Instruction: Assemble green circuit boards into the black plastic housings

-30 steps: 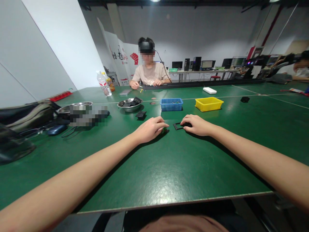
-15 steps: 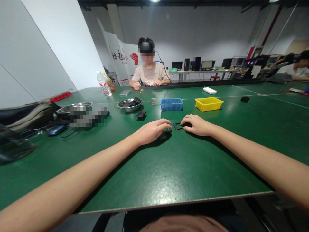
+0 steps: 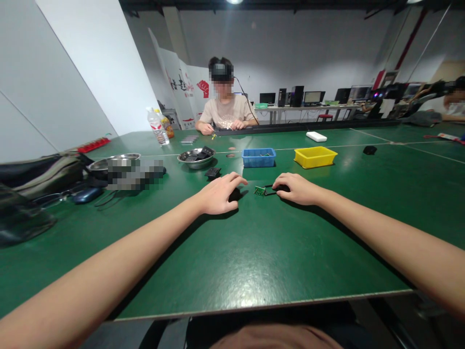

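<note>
My left hand (image 3: 218,195) lies on the green table (image 3: 254,252) with its fingers stretched out and apart. A dark shape sits under its fingertips, either a small black part or shadow. A small green circuit board (image 3: 259,190) lies free on the table just right of that hand. It touches the left end of a thin black frame (image 3: 268,190). My right hand (image 3: 297,188) rests on the frame's right end, fingers curled down and pinching it.
Beyond my hands stand a blue bin (image 3: 258,157), a yellow bin (image 3: 315,156), a black part (image 3: 212,172) and a metal bowl of black parts (image 3: 196,157). Bags and a second bowl (image 3: 112,163) crowd the left. A person (image 3: 224,110) sits across the table, with bottles (image 3: 158,127) to the left.
My left hand has let go of the green circuit board beside the black frame and drawn back to the left. My right hand has stayed on the frame.
</note>
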The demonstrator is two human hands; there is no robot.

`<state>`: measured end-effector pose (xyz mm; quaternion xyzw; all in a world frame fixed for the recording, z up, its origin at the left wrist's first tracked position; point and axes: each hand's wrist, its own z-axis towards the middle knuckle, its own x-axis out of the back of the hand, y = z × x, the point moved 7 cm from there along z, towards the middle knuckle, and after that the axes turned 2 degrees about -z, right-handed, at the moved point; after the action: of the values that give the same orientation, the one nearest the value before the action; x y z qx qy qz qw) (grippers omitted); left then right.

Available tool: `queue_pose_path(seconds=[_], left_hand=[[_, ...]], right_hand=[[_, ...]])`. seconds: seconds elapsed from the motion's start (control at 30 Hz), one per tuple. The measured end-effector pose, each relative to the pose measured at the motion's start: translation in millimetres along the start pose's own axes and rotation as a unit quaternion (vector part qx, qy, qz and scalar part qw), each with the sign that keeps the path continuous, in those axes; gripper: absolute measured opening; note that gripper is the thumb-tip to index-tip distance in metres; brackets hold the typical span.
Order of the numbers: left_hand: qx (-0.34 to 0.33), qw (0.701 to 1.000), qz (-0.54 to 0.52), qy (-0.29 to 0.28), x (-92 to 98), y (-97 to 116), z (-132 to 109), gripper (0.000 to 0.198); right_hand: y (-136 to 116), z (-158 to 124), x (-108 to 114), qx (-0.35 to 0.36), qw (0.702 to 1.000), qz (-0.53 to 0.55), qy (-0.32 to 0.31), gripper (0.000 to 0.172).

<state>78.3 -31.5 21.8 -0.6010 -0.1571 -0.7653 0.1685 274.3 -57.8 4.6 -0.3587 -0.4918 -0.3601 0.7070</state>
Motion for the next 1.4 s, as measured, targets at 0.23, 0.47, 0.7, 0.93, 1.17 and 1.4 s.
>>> queue_pose_path(seconds=[0.23, 0.47, 0.7, 0.93, 1.17, 1.4], left_hand=[[0.064, 0.998, -0.023, -0.010, -9.6, -21, 1, 0.044], [0.090, 0.995, -0.025, 0.022, -12.2, -15, 3, 0.040], [0.084, 0.996, -0.019, 0.035, -10.3, -13, 3, 0.038], [0.082, 0.996, -0.011, 0.031, -10.2, -11, 2, 0.036], [0.085, 0.996, -0.010, 0.029, -10.3, -11, 3, 0.036], [0.084, 0.996, -0.006, 0.031, -9.3, -10, 3, 0.036]], right_hand=[[-10, -1, 6, 0.032, 0.997, 0.031, 0.061, 0.037], [-42, -2, 0, 0.105, 0.993, 0.030, 0.035, 0.042], [-56, -6, 4, 0.169, 0.983, 0.060, 0.047, 0.030], [-59, -9, 5, 0.184, 0.979, 0.069, 0.051, 0.024], [-60, -9, 3, 0.181, 0.980, 0.071, 0.047, 0.018], [-62, -9, 9, 0.163, 0.982, 0.074, 0.062, 0.026]])
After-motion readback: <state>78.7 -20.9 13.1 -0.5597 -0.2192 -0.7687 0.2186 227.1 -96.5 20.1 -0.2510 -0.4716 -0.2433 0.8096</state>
